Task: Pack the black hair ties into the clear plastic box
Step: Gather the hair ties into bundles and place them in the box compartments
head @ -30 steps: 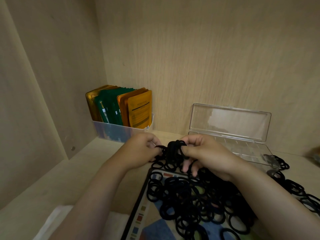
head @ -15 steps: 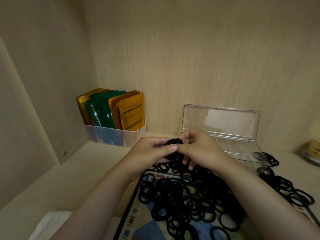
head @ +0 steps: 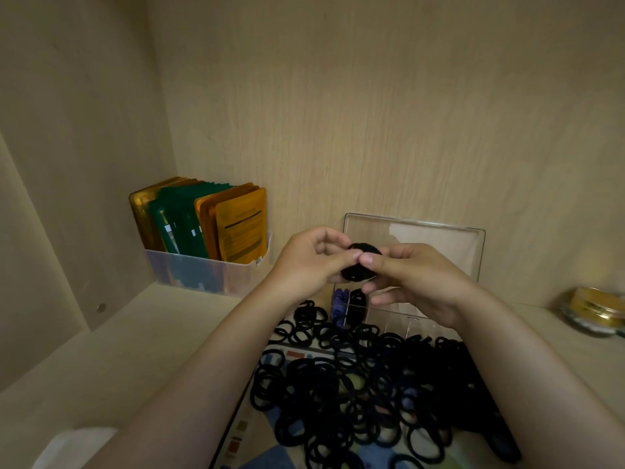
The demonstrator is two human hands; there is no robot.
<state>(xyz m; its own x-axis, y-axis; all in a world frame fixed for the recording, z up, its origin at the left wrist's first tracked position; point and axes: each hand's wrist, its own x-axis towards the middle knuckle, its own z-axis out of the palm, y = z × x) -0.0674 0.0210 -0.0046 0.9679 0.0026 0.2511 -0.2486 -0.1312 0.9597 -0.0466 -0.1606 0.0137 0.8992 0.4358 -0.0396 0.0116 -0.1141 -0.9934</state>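
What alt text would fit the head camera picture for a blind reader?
A left hand and right hand pinch a bundle of black hair ties above the open clear plastic box; a loose pile of ties lies nearer. Packets fill a bin at left.

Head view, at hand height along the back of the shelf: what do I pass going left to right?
clear bin of sachets → left hand → bunch of black hair ties, pinched by both hands → right hand → gold-lidded jar. The clear plastic box overlaps the hands, so it is left out.
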